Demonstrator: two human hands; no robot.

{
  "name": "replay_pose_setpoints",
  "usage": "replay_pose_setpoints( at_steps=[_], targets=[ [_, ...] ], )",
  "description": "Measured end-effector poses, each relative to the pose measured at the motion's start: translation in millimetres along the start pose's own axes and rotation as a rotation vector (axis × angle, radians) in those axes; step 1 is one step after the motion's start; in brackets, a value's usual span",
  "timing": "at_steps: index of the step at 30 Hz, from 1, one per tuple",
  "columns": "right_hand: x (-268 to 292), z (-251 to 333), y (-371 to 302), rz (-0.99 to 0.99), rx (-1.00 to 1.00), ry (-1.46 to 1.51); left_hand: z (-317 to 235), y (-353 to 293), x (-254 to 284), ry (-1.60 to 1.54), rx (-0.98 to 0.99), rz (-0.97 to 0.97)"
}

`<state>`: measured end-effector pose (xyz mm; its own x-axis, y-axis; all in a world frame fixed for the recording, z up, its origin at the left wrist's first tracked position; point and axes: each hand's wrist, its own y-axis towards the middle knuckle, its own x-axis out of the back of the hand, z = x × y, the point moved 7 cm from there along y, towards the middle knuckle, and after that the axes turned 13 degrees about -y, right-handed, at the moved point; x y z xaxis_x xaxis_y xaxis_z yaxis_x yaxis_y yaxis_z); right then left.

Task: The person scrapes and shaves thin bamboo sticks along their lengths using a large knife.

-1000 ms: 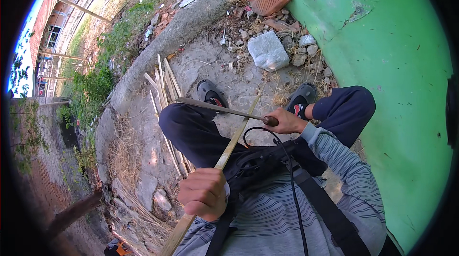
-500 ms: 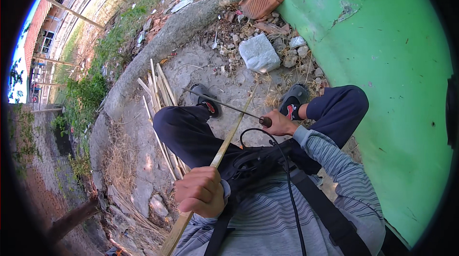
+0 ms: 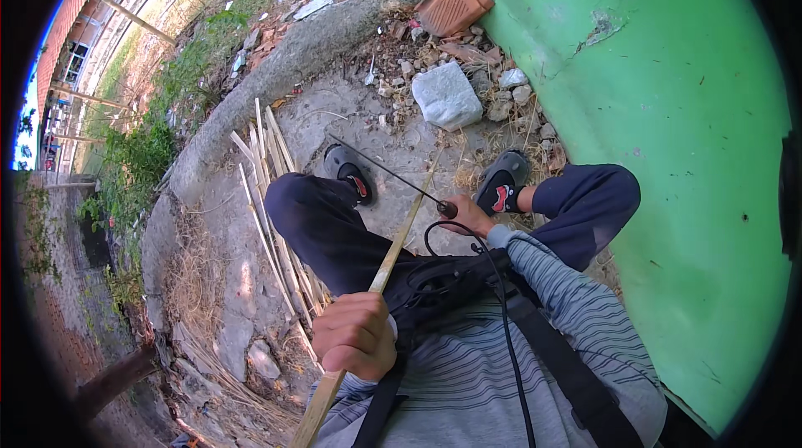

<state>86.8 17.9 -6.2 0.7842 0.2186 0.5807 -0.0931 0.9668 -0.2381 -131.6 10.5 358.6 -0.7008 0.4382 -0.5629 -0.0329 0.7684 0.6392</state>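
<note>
My left hand (image 3: 355, 335) is closed in a fist around a long, pale bamboo strip (image 3: 393, 260). The strip runs from the lower edge, past my left thigh, and tapers away between my feet. In front of my lap, my right hand (image 3: 469, 217) grips the dark brown handle of a long-bladed knife (image 3: 384, 169). Its thin, dark blade appears nearly edge-on and points to the far left. Close to the handle, the blade crosses the strip; whether they touch I cannot tell.
Left of my left leg lies a pile of split bamboo strips (image 3: 276, 155). Ahead sit a white block (image 3: 448, 96), rubble and an orange clay brick (image 3: 454, 5). A green wall (image 3: 668, 155) stands at the right, a low concrete curb (image 3: 276, 72) at the left. A black cable (image 3: 508, 339) hangs over my front.
My right hand has shifted slightly left with the knife, and the blade now slants more steeply, its tip farther from me. My left hand still grips the bamboo strip. The view has shifted a little.
</note>
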Motion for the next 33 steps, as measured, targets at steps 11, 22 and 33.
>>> replay_pose_setpoints(
  at_steps=[11, 22, 33],
  targets=[
    [-19, -16, 10, -0.115, -0.065, 0.068, -3, 4, 26, -0.001, 0.054, -0.125],
    [-35, -48, 25, -0.153, -0.140, 0.075, -7, 4, 55, -0.013, 0.047, -0.280],
    [-30, -52, 46, -0.148, -0.183, 0.022, -9, 27, 85, 0.043, 0.046, -0.417]
  ],
)
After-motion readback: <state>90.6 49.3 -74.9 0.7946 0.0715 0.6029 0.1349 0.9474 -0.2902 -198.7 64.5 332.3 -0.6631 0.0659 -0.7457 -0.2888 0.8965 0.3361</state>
